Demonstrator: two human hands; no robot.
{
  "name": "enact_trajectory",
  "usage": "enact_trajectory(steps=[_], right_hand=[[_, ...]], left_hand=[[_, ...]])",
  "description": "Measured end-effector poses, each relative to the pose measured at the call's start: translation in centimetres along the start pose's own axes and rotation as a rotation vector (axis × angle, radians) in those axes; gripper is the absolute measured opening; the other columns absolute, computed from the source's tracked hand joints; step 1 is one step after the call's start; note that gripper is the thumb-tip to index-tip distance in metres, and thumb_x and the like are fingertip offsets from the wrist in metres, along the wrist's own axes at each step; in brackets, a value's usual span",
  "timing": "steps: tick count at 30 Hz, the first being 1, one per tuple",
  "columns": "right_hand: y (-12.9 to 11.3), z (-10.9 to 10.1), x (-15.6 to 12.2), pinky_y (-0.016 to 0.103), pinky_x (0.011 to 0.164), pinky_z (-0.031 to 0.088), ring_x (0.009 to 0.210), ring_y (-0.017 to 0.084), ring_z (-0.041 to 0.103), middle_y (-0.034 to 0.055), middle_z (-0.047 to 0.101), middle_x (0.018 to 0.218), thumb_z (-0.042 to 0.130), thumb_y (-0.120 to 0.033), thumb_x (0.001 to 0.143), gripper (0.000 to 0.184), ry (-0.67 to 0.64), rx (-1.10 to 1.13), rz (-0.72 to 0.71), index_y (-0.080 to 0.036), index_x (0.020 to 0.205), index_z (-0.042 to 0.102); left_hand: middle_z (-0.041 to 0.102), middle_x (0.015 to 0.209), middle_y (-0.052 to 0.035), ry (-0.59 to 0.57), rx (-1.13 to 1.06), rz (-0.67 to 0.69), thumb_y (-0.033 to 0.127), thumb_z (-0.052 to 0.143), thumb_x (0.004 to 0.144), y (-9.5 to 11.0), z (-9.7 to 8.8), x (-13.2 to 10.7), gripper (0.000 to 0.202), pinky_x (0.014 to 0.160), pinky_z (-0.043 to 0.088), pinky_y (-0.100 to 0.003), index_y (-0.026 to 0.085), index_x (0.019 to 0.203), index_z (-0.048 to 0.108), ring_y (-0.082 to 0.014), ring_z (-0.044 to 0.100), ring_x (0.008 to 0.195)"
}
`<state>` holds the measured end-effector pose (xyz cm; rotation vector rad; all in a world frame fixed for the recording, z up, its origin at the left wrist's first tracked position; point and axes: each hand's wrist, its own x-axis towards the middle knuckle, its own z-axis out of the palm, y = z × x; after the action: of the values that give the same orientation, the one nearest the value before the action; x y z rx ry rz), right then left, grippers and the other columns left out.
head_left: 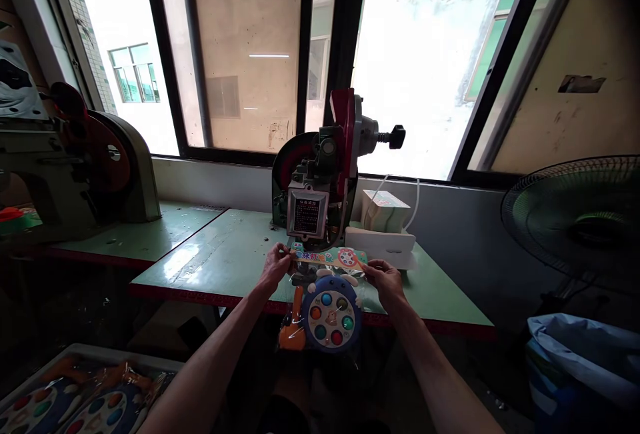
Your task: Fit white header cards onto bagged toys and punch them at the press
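Note:
My left hand [278,265] pinches the left end of a printed header card [327,257], and my right hand [386,281] grips its right end. Below the card hangs a clear bag with a round blue toy [332,313] that has coloured buttons, and an orange toy hammer [294,327] beside it. The card's upper edge lies at the foot of a stapling machine [320,187] with a dark red and green body. Whether the card touches the machine's head I cannot tell.
Behind the machine's right side, a white box [383,244] holds a stack of cards [386,211]. A second machine [100,161] stands at left on the green table [225,254]. A crate [95,354] of bagged toys is lower left; a fan [580,221] and blue sack [580,354] are right.

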<state>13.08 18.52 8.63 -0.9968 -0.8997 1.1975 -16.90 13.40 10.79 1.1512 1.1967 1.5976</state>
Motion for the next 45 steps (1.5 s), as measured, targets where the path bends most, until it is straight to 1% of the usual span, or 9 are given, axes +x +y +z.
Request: enact_trajectory(steps=[5, 10, 16, 19, 27, 31, 36, 40, 45], right_hand=[[0.0, -0.1, 0.1, 0.032, 0.057, 0.056, 0.058, 0.018, 0.064, 0.0015, 0.069, 0.063, 0.100, -0.039, 0.037, 0.048, -0.017, -0.007, -0.009, -0.018, 0.068, 0.069], [0.1, -0.1, 0.2, 0.032, 0.057, 0.056, 0.058, 0.018, 0.065, 0.0013, 0.069, 0.062, 0.099, -0.039, 0.037, 0.048, -0.021, -0.013, -0.016, -0.018, 0.069, 0.070], [-0.5, 0.3, 0.2, 0.033, 0.056, 0.055, 0.056, 0.019, 0.064, 0.0023, 0.070, 0.061, 0.099, -0.040, 0.036, 0.049, -0.033, -0.013, -0.015, -0.019, 0.067, 0.067], [-0.4, 1.3, 0.0, 0.032, 0.055, 0.053, 0.055, 0.019, 0.064, 0.0019, 0.069, 0.060, 0.098, -0.041, 0.037, 0.049, -0.067, -0.014, -0.013, -0.020, 0.067, 0.066], [0.9, 5.9, -0.7, 0.030, 0.056, 0.050, 0.054, 0.016, 0.060, -0.0014, 0.066, 0.059, 0.096, -0.040, 0.042, 0.045, -0.141, 0.005, -0.011, -0.020, 0.069, 0.067], [1.1, 7.0, -0.9, 0.032, 0.058, 0.052, 0.056, 0.016, 0.061, -0.0011, 0.066, 0.059, 0.095, -0.041, 0.043, 0.043, -0.160, 0.006, -0.003, -0.021, 0.068, 0.066], [1.3, 7.4, -0.7, 0.033, 0.060, 0.054, 0.056, 0.017, 0.061, -0.0011, 0.066, 0.059, 0.094, -0.040, 0.041, 0.043, -0.160, 0.011, 0.017, -0.021, 0.067, 0.066], [1.5, 7.6, -0.4, 0.031, 0.058, 0.052, 0.054, 0.016, 0.060, -0.0018, 0.065, 0.056, 0.093, -0.036, 0.040, 0.041, -0.148, 0.024, 0.029, -0.020, 0.067, 0.065], [1.8, 7.7, -0.6, 0.031, 0.059, 0.053, 0.058, 0.017, 0.064, -0.0009, 0.067, 0.061, 0.093, -0.034, 0.043, 0.039, -0.134, 0.044, 0.030, -0.020, 0.069, 0.067]], left_hand=[[0.062, 0.054, 0.0054, -0.001, 0.003, 0.002, 0.041, 0.075, 0.072, 0.0, -0.1, -0.1, 0.036, 0.046, 0.042, -0.024, 0.025, 0.084, 0.045, -0.0137, 0.058, 0.046], [0.061, 0.052, 0.0061, -0.013, -0.008, -0.003, 0.040, 0.076, 0.071, 0.1, -0.2, -0.2, 0.036, 0.046, 0.042, -0.024, 0.025, 0.083, 0.045, -0.0134, 0.057, 0.046], [0.062, 0.055, 0.0058, 0.000, -0.029, 0.023, 0.043, 0.077, 0.072, 0.2, -0.2, -0.3, 0.038, 0.048, 0.044, -0.024, 0.025, 0.083, 0.045, -0.0129, 0.057, 0.047], [0.063, 0.055, 0.0050, 0.018, -0.039, 0.029, 0.044, 0.078, 0.070, 0.5, -1.0, -0.6, 0.041, 0.047, 0.043, -0.024, 0.025, 0.082, 0.045, -0.0129, 0.057, 0.046], [0.064, 0.058, 0.0055, 0.066, -0.027, 0.045, 0.045, 0.083, 0.070, 1.7, -5.4, -1.7, 0.044, 0.053, 0.047, -0.026, 0.024, 0.084, 0.047, -0.0135, 0.060, 0.050], [0.066, 0.059, 0.0042, 0.090, -0.003, 0.040, 0.046, 0.083, 0.071, 1.4, -6.7, -1.6, 0.045, 0.052, 0.047, -0.026, 0.024, 0.084, 0.046, -0.0139, 0.060, 0.050], [0.069, 0.060, 0.0018, 0.089, 0.014, 0.025, 0.046, 0.082, 0.074, 1.2, -7.3, -1.6, 0.044, 0.052, 0.046, -0.026, 0.023, 0.085, 0.046, -0.0149, 0.062, 0.050], [0.069, 0.059, 0.0018, 0.091, 0.011, 0.025, 0.047, 0.082, 0.074, 1.4, -7.3, -1.9, 0.045, 0.052, 0.047, -0.027, 0.023, 0.085, 0.046, -0.0154, 0.062, 0.050], [0.069, 0.060, 0.0020, 0.085, -0.015, 0.029, 0.047, 0.084, 0.072, 2.0, -7.0, -2.5, 0.047, 0.053, 0.048, -0.027, 0.023, 0.086, 0.048, -0.0154, 0.063, 0.051]])
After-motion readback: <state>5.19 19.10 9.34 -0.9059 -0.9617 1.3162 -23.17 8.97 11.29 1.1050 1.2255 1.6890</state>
